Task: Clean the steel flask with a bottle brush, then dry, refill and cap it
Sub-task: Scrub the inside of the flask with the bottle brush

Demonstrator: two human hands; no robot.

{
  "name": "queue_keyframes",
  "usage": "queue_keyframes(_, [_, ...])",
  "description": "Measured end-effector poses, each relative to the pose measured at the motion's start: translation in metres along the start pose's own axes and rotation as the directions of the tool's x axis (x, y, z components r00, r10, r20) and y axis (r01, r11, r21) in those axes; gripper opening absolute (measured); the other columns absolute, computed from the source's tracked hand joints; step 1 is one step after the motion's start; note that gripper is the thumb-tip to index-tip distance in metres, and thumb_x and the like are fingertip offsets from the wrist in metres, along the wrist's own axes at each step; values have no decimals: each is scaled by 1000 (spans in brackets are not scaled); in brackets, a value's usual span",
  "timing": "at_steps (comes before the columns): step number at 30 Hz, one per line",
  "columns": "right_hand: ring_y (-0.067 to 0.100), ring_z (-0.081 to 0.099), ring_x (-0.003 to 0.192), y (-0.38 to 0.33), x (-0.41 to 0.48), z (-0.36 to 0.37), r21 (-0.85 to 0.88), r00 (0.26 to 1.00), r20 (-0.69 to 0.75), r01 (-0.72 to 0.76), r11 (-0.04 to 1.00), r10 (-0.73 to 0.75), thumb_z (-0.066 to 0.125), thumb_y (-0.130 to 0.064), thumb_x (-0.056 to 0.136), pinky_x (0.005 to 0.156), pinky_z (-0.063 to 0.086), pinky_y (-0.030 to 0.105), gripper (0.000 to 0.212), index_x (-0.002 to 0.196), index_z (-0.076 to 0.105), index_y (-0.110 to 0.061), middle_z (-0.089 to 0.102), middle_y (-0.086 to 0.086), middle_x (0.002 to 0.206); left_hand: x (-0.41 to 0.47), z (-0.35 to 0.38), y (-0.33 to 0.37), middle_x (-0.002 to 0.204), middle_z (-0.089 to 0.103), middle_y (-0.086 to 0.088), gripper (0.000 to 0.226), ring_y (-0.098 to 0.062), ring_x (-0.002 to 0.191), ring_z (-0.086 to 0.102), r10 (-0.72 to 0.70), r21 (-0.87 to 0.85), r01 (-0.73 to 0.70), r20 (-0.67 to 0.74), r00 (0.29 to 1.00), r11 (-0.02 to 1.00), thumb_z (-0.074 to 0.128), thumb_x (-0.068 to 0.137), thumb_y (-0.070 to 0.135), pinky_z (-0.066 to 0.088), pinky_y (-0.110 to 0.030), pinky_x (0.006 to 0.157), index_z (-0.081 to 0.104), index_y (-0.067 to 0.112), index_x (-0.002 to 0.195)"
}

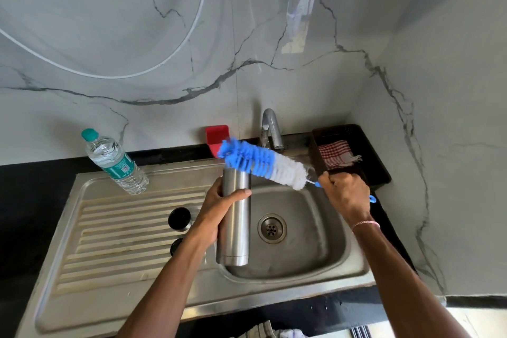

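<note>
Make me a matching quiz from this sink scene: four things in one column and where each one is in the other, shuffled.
Things:
1. steel flask
2. bottle brush
3. water bottle
4. checked cloth

Places:
A. lying in the dark tray right of the tap
B. gripped by the left hand over the sink
C. standing on the drainboard
D. held by its handle in the right hand

Pairs: 1-B, 2-D, 3-C, 4-A

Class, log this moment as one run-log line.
left hand grips steel flask over sink | right hand grips bottle brush | bristles at flask mouth, not inserted | flask uncapped
</note>
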State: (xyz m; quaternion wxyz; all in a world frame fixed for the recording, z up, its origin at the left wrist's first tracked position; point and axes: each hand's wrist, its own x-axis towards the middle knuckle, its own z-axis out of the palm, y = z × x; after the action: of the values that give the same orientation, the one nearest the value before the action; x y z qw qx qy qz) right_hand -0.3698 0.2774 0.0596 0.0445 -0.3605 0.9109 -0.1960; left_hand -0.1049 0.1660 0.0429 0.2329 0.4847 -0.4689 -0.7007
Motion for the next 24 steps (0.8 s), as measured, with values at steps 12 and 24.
queue_keyframes(12, [41, 64, 67, -16, 0, 3, -27, 999, 14, 53, 998, -52, 60, -41, 93, 63, 46, 37, 45, 65, 69, -7, 67, 16, 65, 3, 5, 1, 101, 78, -17, 54, -33, 90, 74, -19, -31, 20, 32, 999, 999, 89, 77, 13, 60, -52, 85, 59, 12, 123])
queue_keyframes(24, [42, 64, 68, -23, 2, 1, -9, 996, -4, 85, 996, -85, 60, -41, 93, 63, 48, 38, 44, 67, 70, -6, 68, 16, 66, 1, 15, 6, 81, 75, -14, 21, -25, 72, 69, -40, 60, 44, -63, 997, 997, 82, 82, 24, 57, -39, 70, 73, 14, 97])
